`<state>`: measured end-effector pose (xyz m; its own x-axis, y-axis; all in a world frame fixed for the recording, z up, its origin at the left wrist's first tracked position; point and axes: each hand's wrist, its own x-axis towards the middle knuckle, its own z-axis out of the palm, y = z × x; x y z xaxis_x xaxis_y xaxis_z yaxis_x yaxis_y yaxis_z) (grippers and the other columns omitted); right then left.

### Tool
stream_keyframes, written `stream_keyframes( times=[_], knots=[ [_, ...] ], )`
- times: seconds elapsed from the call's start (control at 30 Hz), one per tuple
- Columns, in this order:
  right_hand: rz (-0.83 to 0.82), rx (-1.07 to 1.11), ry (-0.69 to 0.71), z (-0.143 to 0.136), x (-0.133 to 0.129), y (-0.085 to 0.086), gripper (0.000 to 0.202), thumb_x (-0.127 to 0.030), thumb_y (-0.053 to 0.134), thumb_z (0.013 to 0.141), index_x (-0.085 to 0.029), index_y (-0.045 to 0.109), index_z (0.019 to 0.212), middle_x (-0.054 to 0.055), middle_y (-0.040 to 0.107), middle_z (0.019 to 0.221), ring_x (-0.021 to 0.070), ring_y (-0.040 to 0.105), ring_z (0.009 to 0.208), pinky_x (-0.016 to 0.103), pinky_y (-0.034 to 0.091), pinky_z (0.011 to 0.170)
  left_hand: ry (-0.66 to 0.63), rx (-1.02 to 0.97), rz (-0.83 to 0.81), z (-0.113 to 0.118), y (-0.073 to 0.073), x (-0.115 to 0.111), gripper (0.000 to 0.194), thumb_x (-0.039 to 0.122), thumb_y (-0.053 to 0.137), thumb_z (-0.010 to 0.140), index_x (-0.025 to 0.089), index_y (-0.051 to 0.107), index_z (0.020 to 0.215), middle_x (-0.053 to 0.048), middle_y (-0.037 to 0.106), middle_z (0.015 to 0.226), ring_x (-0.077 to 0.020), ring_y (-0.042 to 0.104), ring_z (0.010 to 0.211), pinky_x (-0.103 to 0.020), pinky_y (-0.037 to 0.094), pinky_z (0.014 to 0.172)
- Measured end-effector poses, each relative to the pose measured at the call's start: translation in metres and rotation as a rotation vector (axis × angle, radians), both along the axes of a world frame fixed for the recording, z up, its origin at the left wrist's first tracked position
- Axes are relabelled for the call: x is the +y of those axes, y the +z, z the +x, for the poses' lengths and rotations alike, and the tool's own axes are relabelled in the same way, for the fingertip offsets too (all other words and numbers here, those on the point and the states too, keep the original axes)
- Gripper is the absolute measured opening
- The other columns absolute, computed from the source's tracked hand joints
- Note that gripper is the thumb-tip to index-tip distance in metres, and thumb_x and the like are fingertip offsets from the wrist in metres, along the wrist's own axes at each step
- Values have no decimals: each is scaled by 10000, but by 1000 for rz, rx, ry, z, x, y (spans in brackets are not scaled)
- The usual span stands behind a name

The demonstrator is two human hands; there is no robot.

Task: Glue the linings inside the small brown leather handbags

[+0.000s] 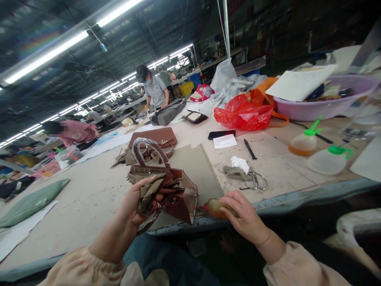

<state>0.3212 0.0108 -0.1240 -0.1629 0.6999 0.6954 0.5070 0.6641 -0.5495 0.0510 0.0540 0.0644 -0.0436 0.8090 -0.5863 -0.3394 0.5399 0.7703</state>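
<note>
My left hand (137, 202) is closed on the bunched olive lining of a brown handbag (187, 190), which lies tilted at the table's front edge. The bag's handle (149, 149) is wrapped in clear plastic and arches up at the back. In my right hand (241, 212) is a small squeeze bottle (217, 207) with amber liquid and a reddish tip. That tip points left, close to the bag's open side panel; whether they touch I cannot tell. Beneath the bag lies a grey-olive board (196, 163).
Another brown bag (154, 139) lies behind. Scissors (256, 179), a pen (250, 149), a phone (222, 134) and green-capped bottles (329, 161) are on the right. Beyond them are a red plastic bag (242, 115) and a purple basin (321, 107). People work farther back.
</note>
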Motion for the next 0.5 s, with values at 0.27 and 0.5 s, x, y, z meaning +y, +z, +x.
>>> stream_keyframes(
  times=[0.27, 0.5],
  knots=[
    [36, 41, -83, -3, 8, -2, 228, -132, 543, 913, -231, 570, 1116, 70, 530, 984, 206, 532, 904, 372, 509, 788, -31, 41, 18, 6, 0, 5, 311, 237, 450, 920, 61, 706, 902, -126, 697, 584, -148, 583, 374, -210, 477, 295],
    [-36, 24, 76, -7, -1, 3, 205, -147, 543, 917, -218, 565, 1108, 65, 529, 950, 195, 520, 870, 339, 508, 742, -18, 22, 30, 9, -2, 12, 277, 222, 469, 908, 72, 702, 903, -107, 697, 584, -147, 586, 375, -203, 468, 287]
  ],
)
